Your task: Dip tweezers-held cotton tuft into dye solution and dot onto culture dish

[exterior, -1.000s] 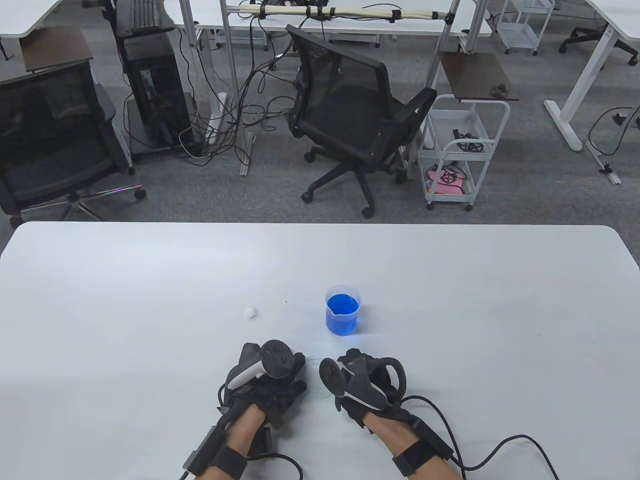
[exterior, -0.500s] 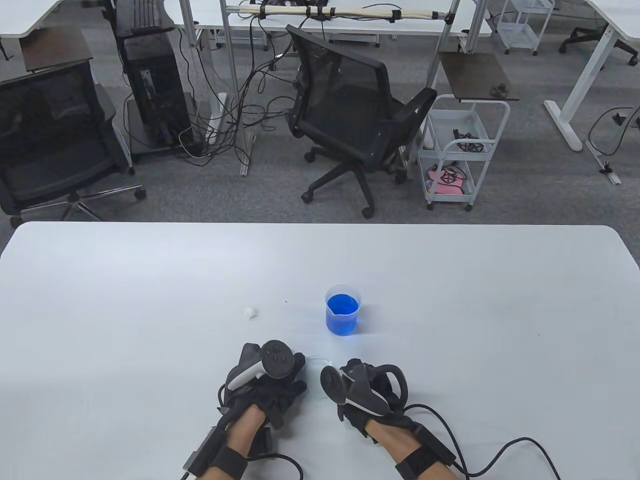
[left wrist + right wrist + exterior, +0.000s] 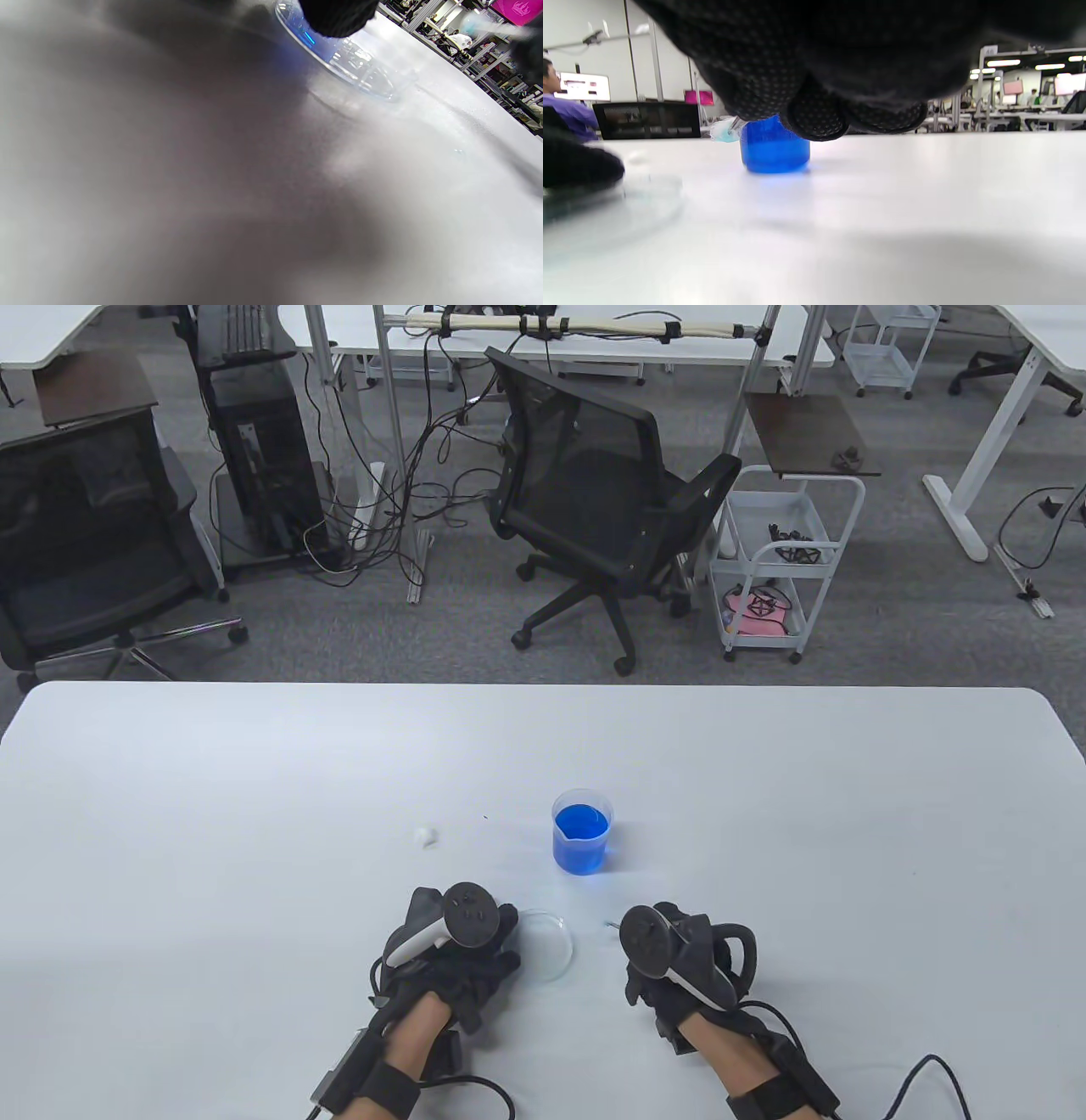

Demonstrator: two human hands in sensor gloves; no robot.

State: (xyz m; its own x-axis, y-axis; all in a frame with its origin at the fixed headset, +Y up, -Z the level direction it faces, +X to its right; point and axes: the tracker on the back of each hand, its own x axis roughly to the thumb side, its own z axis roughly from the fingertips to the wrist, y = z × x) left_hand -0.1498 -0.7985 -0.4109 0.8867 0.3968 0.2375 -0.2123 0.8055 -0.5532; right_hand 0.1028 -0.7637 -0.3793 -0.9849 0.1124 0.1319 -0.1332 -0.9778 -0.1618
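Both gloved hands rest low on the white table [image 3: 254, 780], wrists entering from the near edge. The left hand [image 3: 454, 954] lies just beside the left rim of the clear culture dish [image 3: 547, 943]; in the left wrist view one black fingertip [image 3: 337, 17] sits on the dish rim, though whether the other fingers curl or lie straight cannot be told, since the tracker covers them from above. The right hand [image 3: 679, 963] lies to the right of the dish and apart from it, its back and tracker turned upward. Its fingers [image 3: 814, 114] are curled tightly together, and the thin metal tip of the tweezers [image 3: 611, 924] projects from them toward the dish. In the right wrist view that tip carries a cotton tuft [image 3: 723, 131] tinted pale blue, held above the table surface. The beaker [image 3: 582, 830] of blue dye solution stands farther back, between the two hands and well clear of both. A second, white cotton tuft [image 3: 425, 837] lies loose on the table to the left of the beaker. No label or writing on any of these items is legible.
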